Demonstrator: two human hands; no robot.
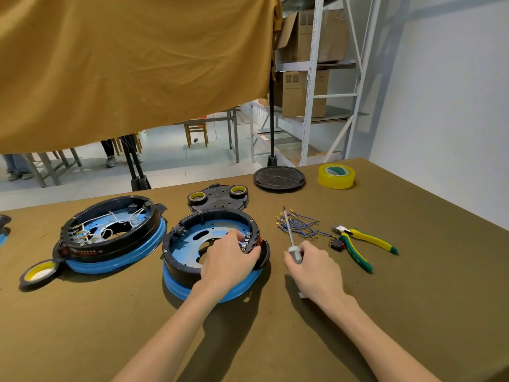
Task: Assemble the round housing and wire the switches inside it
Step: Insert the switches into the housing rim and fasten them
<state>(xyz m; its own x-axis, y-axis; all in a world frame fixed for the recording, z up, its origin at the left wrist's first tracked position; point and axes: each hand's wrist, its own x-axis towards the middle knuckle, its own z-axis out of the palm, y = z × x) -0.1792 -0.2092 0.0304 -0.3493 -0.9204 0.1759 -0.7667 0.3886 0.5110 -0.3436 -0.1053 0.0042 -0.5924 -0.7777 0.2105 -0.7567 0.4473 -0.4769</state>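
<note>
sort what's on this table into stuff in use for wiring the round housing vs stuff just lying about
In use:
- unwired black and blue round housing, left hand on its switches
- white-handled screwdriver, gripped by right hand
- loose blue wires

Lying about:
- green and yellow cutters
- clear yellow tape roll
- already wired round housing
- black round lid

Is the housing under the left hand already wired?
Not wired: the housing shows only its bare blue plate; the blue wires lie loose on the table.
</note>
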